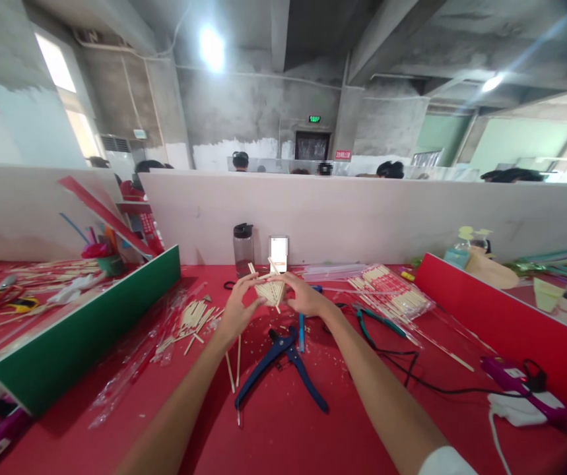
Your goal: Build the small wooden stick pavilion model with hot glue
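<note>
Between both hands, raised over the table, is a small pale structure of wooden sticks (270, 291), with a few stick ends poking out at its top and bottom. My left hand (241, 302) grips its left side, fingers and thumb curled at the edge. On the other side my right hand (303, 295) closes on it with thumb and fingers. Below the hands lies a blue-handled cutter (283, 353) with its handles spread. A blue pen-like stick (301, 333) rests beside the cutter's jaws. Loose wooden sticks (195, 320) are piled to the left of my left hand.
A dark water bottle (243, 249) and a lit phone (278, 253) stand at the back. Teal-handled pliers (379, 323), packaged sticks (395, 290) and a black cable (432, 384) lie right. Green (95, 330) and red (505, 323) dividers flank the red table (283, 439).
</note>
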{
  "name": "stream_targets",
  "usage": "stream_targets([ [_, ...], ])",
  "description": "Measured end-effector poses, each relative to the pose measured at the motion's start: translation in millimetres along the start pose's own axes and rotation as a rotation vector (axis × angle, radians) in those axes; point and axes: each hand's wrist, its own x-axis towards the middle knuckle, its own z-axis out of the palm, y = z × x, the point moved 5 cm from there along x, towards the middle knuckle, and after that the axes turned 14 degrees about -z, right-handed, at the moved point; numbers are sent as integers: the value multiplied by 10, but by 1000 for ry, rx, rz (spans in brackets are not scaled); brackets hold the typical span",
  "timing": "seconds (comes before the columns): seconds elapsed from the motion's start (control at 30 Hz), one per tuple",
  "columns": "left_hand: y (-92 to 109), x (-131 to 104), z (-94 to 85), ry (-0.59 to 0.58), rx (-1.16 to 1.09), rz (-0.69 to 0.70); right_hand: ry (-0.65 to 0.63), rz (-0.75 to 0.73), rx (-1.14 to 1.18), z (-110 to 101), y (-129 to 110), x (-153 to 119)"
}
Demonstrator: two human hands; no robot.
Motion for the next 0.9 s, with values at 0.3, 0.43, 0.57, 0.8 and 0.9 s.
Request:
stream_targets([
  [0.3, 11, 3, -29, 47, 38, -23, 44, 14, 10, -37, -63, 33],
  [0.43, 23, 2, -35, 75, 77, 31, 73, 10, 1, -43, -42, 34],
  [0.57, 61, 0, -25, 35, 110, 66, 79, 3, 2, -60, -39, 37],
  [0.8, 29, 26, -29, -62, -162, -100, 76, 54, 156, -70, -27, 22],
  [0.9, -23, 15, 14, -161, -379, -274, 60, 92, 232, -22, -10, 12],
])
